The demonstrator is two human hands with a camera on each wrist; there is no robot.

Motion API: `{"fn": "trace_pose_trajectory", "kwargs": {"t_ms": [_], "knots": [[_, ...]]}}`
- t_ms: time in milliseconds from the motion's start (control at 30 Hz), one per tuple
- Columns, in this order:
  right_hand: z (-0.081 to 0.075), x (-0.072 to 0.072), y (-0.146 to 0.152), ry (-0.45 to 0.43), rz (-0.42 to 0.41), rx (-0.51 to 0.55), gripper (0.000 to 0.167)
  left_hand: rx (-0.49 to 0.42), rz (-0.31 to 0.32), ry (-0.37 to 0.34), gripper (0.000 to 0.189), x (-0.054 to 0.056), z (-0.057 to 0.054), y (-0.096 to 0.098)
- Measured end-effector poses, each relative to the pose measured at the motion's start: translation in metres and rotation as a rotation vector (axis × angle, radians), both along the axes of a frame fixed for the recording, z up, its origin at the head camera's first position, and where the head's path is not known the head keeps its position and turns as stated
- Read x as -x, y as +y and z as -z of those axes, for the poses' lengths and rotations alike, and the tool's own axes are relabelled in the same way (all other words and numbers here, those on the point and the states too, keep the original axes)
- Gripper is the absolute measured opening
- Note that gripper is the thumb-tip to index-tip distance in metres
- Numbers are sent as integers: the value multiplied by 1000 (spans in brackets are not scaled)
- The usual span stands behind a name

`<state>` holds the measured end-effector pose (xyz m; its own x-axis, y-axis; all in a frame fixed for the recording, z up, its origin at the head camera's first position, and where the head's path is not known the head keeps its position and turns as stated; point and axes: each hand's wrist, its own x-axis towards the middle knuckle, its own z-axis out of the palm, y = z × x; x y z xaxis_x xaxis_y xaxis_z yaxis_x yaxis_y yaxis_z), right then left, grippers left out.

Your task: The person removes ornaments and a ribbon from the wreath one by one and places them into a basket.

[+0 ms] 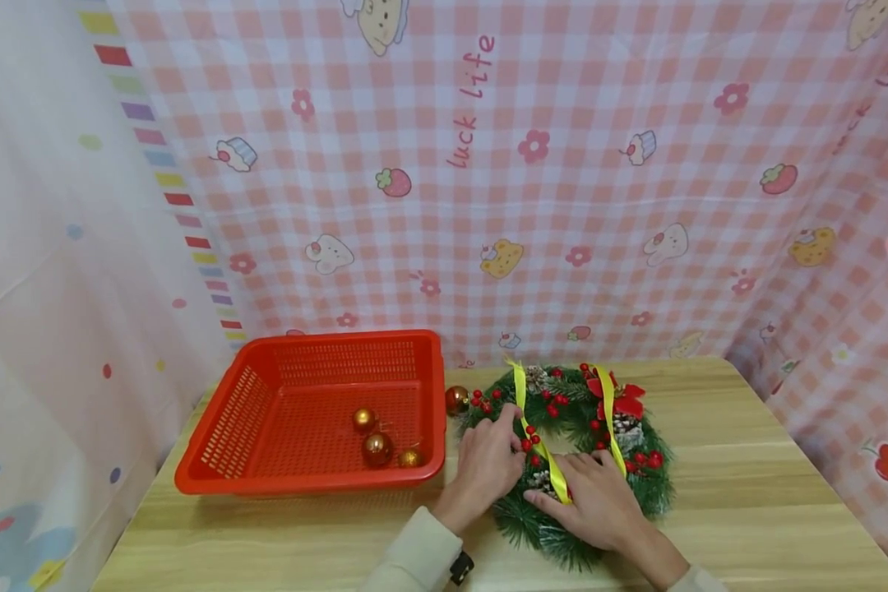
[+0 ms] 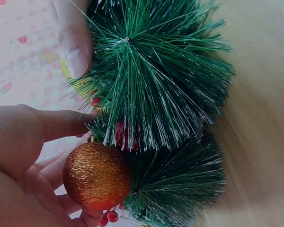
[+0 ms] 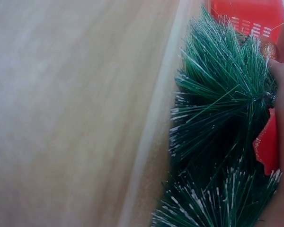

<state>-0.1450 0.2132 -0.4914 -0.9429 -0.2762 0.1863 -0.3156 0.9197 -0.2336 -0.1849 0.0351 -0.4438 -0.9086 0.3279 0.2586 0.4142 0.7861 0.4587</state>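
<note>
A green Christmas wreath [image 1: 654,485] with red berries, pinecones and a yellow ribbon [image 1: 520,386] lies on the table. My right hand [image 1: 599,497] grips its near side, the thumb beside the ribbon's end and fingers over the inner edge. My left hand [image 1: 488,456] is at the wreath's left side, fingertips by the ribbon and a berry cluster [image 1: 530,440]. In the left wrist view, a gold glitter ball ornament [image 2: 97,175] sits within the left hand's curled fingers, close against the needles. That ball is hidden under the hand in the head view.
A red plastic basket [image 1: 266,485] with several gold balls in it stands on the left of the wooden table [image 1: 747,493]. Another shiny ball [image 1: 457,400] sits between the basket and the wreath. Behind hangs a pink checked cloth [image 1: 562,205].
</note>
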Motion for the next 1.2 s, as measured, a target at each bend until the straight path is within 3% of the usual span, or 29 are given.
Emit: {"fn": "trace_pose_trajectory", "kwargs": {"t_ms": [267, 567, 667, 900, 1000, 1200], "knots": [[0, 0, 0, 5, 7, -4, 73, 7, -34, -34, 53, 4, 1, 4], [1, 0, -1, 21, -4, 4, 72, 68, -89, -1, 50, 5, 3, 11], [1, 1, -1, 17, 3, 2, 72, 11, -100, -39, 46, 5, 3, 10], [1, 1, 0, 29, 5, -10, 74, -235, -65, -235, 43, 9, 0, 1], [1, 0, 1, 33, 4, -10, 74, -252, -62, -273, 43, 9, -2, 0], [2, -1, 1, 41, -2, -7, 74, -252, -89, -283, 39, 9, -2, 1]]}}
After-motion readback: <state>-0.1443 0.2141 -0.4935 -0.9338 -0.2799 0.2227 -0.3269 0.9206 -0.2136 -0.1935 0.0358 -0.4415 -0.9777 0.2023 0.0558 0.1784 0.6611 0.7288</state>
